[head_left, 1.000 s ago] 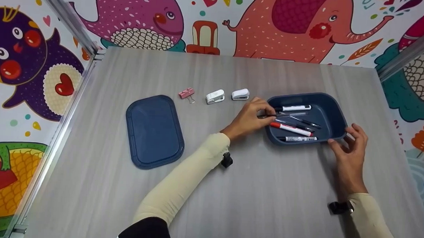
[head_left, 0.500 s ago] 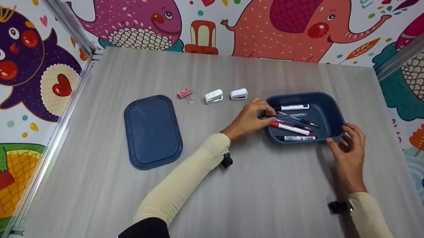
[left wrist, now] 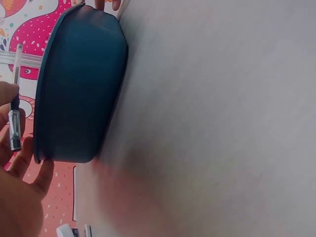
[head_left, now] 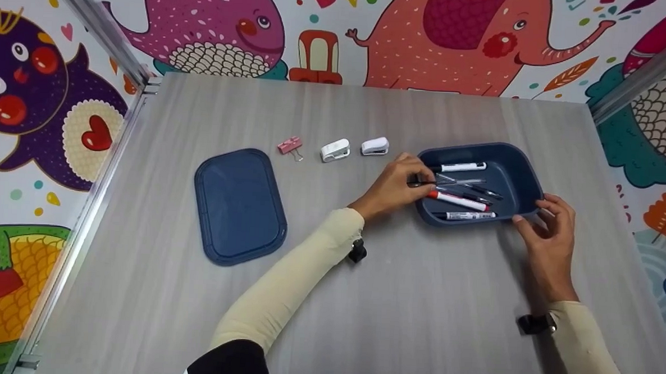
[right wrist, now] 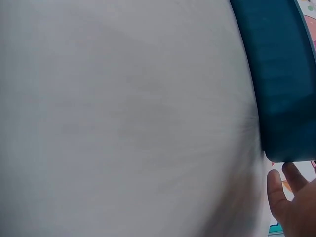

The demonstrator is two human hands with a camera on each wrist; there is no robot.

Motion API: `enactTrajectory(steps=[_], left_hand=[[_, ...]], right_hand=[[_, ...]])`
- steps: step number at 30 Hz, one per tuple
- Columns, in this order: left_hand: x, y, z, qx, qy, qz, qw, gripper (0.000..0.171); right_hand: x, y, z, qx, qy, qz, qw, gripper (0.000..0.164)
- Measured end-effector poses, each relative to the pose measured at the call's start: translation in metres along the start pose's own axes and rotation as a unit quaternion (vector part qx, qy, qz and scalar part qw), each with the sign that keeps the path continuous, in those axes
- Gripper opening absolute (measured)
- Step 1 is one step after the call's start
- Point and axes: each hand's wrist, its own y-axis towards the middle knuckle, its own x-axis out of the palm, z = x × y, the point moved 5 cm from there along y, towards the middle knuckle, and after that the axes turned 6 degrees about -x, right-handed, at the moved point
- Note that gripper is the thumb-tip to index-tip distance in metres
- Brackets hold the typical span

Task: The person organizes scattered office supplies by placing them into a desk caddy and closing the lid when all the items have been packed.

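Lid: one, blue [head_left: 241, 206], flat on the grey table [head_left: 406, 302], furthest left.
Clip: one, pink [head_left: 290, 146], past the lid's far right corner.
Staplers: two, small and white [head_left: 335, 150], side by side, apart.
Box: one, blue, lidless [head_left: 510, 186], right of the staplers.
Markers: three in the box [head_left: 461, 201] (the red-ended one stands out).
Pens: at least two in the box [head_left: 485, 191], plus a held pen [left wrist: 15, 129].
Left hand [head_left: 392, 185]: thumb and finger pinched together on the held pen, at the box's left rim.
Right hand [head_left: 552, 253]: bent fingers and thumb clamped on the box's near right corner.
Room: wide table between lid and box, crossed by the left sleeve [head_left: 289, 286]; a narrower strip beyond the box's right end.
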Motion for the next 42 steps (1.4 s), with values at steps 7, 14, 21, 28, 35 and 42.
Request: enactTrajectory(steps=[7,14,21,28,35,42], left_hand=[[0.005,0.005,0.005,0.029,0.038,0.008,0.9988,0.010],[0.010,0.007,0.016,0.039,0.072,0.016,0.9965,0.011],[0.021,0.012,0.021,0.025,0.063,-0.029,0.9972,0.011],[0.031,0.016,0.017,0.025,0.115,-0.049,0.9918,0.013],[0.038,0.020,0.016,0.025,0.157,-0.055,0.9857,0.013],[0.044,0.029,0.021,0.030,0.198,-0.070,0.9772,0.014]], right_hand=[[0.000,0.000,-0.001,0.005,0.004,-0.001,1.000,0.053],[0.000,-0.001,0.000,0.007,-0.002,0.000,1.000,0.053],[0.000,-0.001,0.001,0.006,0.005,0.007,1.000,0.054],[0.000,0.001,0.003,0.011,0.006,0.013,1.000,0.053],[0.000,0.000,0.002,0.013,0.005,0.011,1.000,0.054],[-0.001,0.000,0.002,0.013,-0.001,0.008,1.000,0.054]])
